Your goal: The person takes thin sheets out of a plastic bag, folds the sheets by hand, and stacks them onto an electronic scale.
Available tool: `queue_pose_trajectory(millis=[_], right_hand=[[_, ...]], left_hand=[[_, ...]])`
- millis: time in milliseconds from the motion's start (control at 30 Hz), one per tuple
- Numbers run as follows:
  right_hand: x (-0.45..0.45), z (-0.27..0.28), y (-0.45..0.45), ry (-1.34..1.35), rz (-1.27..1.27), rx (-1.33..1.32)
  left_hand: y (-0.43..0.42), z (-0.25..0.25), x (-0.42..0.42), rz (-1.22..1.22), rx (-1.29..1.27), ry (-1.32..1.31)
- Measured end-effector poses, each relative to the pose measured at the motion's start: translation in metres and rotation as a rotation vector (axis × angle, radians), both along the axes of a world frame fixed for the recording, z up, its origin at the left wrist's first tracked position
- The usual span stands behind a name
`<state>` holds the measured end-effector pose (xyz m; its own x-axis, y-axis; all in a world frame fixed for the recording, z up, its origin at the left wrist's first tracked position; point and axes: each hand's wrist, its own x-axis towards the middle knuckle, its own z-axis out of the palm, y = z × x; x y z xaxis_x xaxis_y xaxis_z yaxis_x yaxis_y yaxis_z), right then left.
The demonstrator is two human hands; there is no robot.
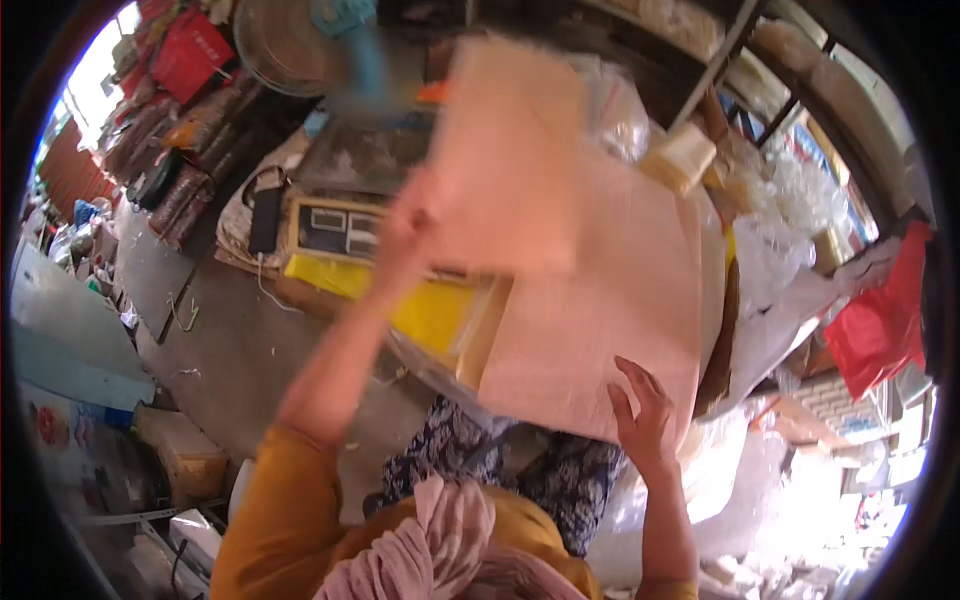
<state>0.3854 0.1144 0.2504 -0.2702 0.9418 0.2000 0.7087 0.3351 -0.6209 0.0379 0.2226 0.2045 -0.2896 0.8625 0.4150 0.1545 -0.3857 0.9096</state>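
A flat tan-pink piece [510,160], like paper or thin card, is raised over the far side of the work surface and smeared by motion. At its left edge, my left hand [408,215] is closed on it. A large pinkish sheet [600,320] spreads over the work surface in front of me. Over its near right part is my right hand [645,412], open with fingers apart and holding nothing; whether it touches the sheet I cannot tell. Left of the sheet lies yellow material [432,312], partly covered by it.
A framed panel [338,230] and a dark phone-like object [265,218] with a white cable lie to the left. Clear plastic bags [775,250] and a red bag [878,320] crowd the right. Wrapped bundles [190,195] stand at the far left.
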Motion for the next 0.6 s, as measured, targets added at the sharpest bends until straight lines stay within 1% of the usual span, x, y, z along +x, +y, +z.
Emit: queue_pose_trajectory(millis=[33,67,100,167,200,233,267,300,333,367,400,433,500,567,600], right_hand=[[0.001,0.001,-0.004,0.004,0.028,-0.064],[-0.002,-0.011,-0.007,-0.043,0.058,0.003],[-0.007,-0.016,-0.010,-0.044,0.051,-0.007],[-0.023,-0.024,-0.013,-0.160,0.276,0.133],[-0.031,-0.032,-0.013,-0.165,0.315,0.201],[-0.042,-0.032,-0.012,-0.166,0.314,0.197],[-0.052,-0.032,-0.011,-0.257,0.344,0.259],[-0.057,-0.032,-0.009,-0.348,0.373,0.321],[-0.059,-0.035,-0.008,-0.350,0.373,0.320],[-0.061,-0.041,-0.007,-0.413,0.404,0.360],[-0.063,-0.045,-0.005,-0.476,0.434,0.400],[-0.063,-0.047,-0.005,-0.478,0.434,0.400],[-0.061,-0.051,-0.006,-0.622,0.510,0.455],[-0.060,-0.057,-0.003,-0.592,0.485,0.421],[-0.060,-0.057,-0.002,-0.555,0.461,0.384]], left_hand=[[0.008,0.029,-0.013,0.083,-0.063,-0.048],[0.018,0.038,-0.040,0.144,-0.133,-0.077],[0.029,0.037,-0.068,0.195,-0.139,-0.012],[0.049,0.030,-0.116,0.217,-0.111,-0.023],[0.055,0.026,-0.138,0.258,-0.228,0.015],[0.056,0.025,-0.145,0.298,-0.344,0.052],[0.058,0.020,-0.147,0.297,-0.346,0.050],[0.059,0.015,-0.148,0.483,-0.338,0.316],[0.058,0.013,-0.147,0.667,-0.325,0.583],[0.047,0.020,-0.133,0.667,-0.326,0.582],[0.026,0.035,-0.102,0.725,-0.007,0.768],[0.008,0.041,-0.074,0.768,0.324,0.942],[-0.011,0.027,-0.040,0.626,0.405,0.771],[-0.034,0.026,-0.008,0.305,0.367,0.639],[-0.042,0.021,0.007,0.264,0.348,0.633]])
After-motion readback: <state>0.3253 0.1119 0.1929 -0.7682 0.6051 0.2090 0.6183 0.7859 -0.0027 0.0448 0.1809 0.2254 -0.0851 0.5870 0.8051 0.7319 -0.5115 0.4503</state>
